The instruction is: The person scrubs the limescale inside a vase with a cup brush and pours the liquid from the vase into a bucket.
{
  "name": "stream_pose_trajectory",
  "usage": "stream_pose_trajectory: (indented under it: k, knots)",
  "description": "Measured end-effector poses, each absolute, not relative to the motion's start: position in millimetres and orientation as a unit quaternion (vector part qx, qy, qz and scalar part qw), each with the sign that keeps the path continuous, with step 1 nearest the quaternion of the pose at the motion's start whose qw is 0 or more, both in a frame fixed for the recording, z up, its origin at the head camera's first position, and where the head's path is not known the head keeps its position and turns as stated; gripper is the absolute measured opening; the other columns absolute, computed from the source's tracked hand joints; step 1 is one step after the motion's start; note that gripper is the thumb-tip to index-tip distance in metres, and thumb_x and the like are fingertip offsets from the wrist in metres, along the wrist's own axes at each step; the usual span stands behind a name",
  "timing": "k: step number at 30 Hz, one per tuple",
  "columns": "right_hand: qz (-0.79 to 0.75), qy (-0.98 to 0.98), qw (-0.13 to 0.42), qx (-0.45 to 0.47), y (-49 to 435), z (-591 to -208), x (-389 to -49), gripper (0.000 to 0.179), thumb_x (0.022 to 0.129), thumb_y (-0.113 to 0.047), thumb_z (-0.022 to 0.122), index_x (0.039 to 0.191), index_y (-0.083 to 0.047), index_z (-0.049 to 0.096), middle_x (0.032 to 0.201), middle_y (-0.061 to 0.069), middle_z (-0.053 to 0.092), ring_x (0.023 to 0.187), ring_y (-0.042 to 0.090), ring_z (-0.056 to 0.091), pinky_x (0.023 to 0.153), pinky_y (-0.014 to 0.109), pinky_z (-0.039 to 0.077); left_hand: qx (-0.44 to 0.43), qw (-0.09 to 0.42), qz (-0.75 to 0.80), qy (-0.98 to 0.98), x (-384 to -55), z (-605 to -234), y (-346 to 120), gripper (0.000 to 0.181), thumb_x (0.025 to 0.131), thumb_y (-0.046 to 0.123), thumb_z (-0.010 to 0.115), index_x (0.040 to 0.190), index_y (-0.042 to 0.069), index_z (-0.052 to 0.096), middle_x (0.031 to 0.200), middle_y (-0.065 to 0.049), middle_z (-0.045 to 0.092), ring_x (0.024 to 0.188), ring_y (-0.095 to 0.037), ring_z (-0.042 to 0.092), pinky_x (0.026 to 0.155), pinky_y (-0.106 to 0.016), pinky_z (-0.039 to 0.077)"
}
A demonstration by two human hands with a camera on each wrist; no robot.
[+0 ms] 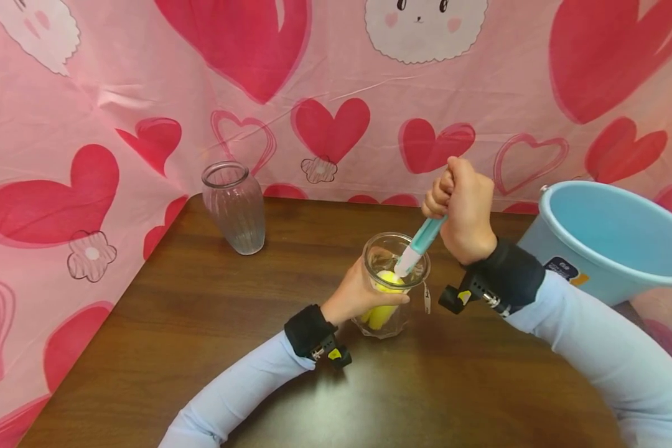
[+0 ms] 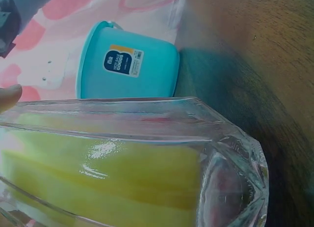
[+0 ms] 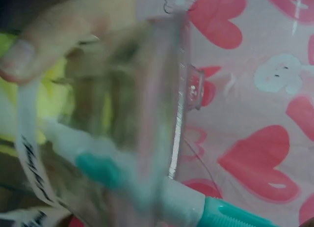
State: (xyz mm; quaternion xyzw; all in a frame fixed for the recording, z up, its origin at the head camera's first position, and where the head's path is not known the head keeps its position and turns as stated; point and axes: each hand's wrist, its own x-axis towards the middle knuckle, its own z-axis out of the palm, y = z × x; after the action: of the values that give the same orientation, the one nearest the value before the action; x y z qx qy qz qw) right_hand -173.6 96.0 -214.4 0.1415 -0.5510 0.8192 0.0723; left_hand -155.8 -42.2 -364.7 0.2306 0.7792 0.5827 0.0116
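Sleeved right arm point(image 1: 599, 354) slants inward, right hand point(image 1: 463, 205) fisted round teal handle point(image 1: 427, 235), left hand point(image 1: 358, 295) clasping glass jar point(image 1: 401, 318).

I see pale blue sleeves, the left sleeve point(image 1: 243, 387) and the right sleeve point(image 1: 602, 351) alike, long and softly creased, reaching down to a broad black left wristband point(image 1: 307, 330) and right wristband point(image 1: 509, 270). Below the bare left hand point(image 1: 351, 295) and right hand point(image 1: 466, 208), each band carries a small black camera mount with silvery metal fittings and a bright yellow marking.
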Motion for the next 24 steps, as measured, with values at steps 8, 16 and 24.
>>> stream_pose_trajectory:
  k: [8,16,24]
  knots:
    - [0.818,-0.552,0.075,0.142,92,-234,-171,0.043,0.092,-0.009,0.022,0.049,-0.011,0.022,0.048,0.002,0.013,0.040,0.017,0.009,0.042,0.030,0.005,0.237,0.012,0.591,0.771,-155,-365,-43,0.071,0.063,0.015,0.083,0.120,0.005,0.042,0.118,-0.011,0.052,0.107,-0.029,0.051,0.085,-0.028,0.043]
    - [0.831,-0.536,0.085,0.124,85,-249,-172,0.044,0.093,-0.009,0.024,0.049,-0.010,0.020,0.047,0.002,0.011,0.039,0.016,0.007,0.041,0.029,0.005,0.248,0.007,0.600,0.761,-154,-366,-39,0.073,0.062,0.013,0.083,0.121,0.004,0.041,0.117,-0.010,0.052,0.101,-0.021,0.053,0.084,-0.026,0.044]
    - [0.829,-0.531,0.089,0.149,87,-245,-170,0.045,0.094,-0.007,0.023,0.049,-0.010,0.022,0.046,0.002,0.012,0.039,0.016,0.008,0.041,0.029,0.005,0.246,-0.001,0.594,0.766,-155,-366,-42,0.071,0.063,0.014,0.083,0.120,0.006,0.041,0.115,-0.009,0.054,0.106,-0.024,0.052,0.086,-0.029,0.044]
